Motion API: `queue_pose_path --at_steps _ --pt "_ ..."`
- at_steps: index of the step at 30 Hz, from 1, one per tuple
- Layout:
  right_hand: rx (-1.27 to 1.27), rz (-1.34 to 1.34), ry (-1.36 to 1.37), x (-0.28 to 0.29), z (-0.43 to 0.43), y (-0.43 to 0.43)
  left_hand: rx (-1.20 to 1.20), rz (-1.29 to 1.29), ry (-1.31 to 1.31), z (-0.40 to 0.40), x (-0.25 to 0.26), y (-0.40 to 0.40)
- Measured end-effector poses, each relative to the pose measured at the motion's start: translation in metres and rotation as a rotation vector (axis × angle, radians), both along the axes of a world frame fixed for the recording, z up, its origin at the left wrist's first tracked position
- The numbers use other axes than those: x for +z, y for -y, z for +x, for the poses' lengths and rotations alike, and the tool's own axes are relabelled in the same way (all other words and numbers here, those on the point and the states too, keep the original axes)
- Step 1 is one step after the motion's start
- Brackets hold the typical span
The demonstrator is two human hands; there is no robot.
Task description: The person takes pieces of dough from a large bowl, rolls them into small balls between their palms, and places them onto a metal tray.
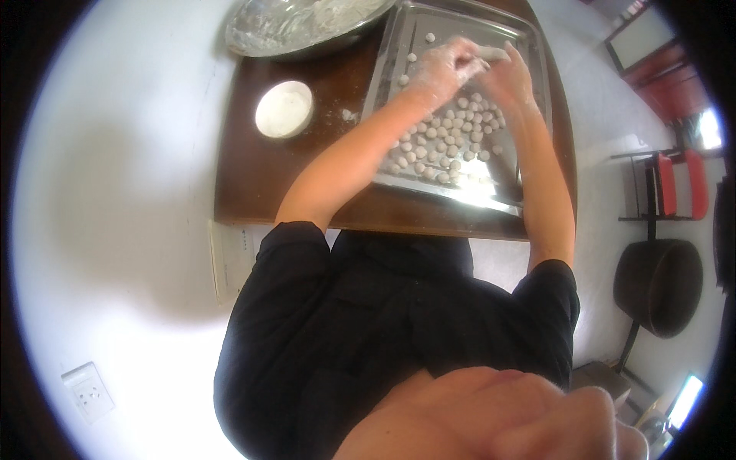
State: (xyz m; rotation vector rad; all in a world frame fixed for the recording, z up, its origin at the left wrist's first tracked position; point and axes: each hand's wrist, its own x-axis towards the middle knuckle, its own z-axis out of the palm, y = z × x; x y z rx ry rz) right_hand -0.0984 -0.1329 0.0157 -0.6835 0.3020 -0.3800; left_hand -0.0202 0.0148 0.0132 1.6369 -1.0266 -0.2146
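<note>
Both my hands, dusted with white powder, are over a rectangular metal tray (391, 63). My left hand (451, 66) has its fingers curled, close beside a short roll of pale dough (493, 53). The roll spans the gap to my right hand (509, 75), whose fingertips grip its right end. Whether the left fingers also hold something is blurred. Many small dough balls (441, 131) lie in the tray below my hands, and a few more, such as one ball (430, 37), lie along its left side.
A large metal bowl (299, 26) with floury residue stands at the upper left of the brown table (253, 184). A small white bowl of white powder (284, 109) stands left of the tray, with spilled powder (348, 115) between them. A wall adjoins the left side.
</note>
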Motion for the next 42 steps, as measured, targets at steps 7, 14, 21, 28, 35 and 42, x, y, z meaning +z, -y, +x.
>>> queue_pose_path --at_steps 7,14,21,28,35,42 --pt "-0.084 -0.278 0.063 0.003 -0.009 -0.002 -0.188 -0.139 0.701 -0.063 0.003 0.008" --pt "-0.041 0.038 -0.017 0.003 -0.003 -0.026 -0.188 0.143 0.480 -0.037 0.012 0.006" --pt "-0.129 -0.122 0.031 0.020 -0.014 -0.015 -0.338 -0.103 0.503 -0.056 0.002 0.000" --pt "0.075 0.083 0.201 0.000 -0.004 -0.018 -0.205 -0.198 0.484 -0.037 -0.005 0.009" --pt "-0.092 -0.197 -0.032 -0.001 0.005 -0.006 -0.052 0.015 0.393 -0.010 0.005 -0.008" --pt "-0.117 -0.231 -0.028 -0.009 0.006 0.008 0.098 0.787 0.362 0.021 0.013 -0.028"
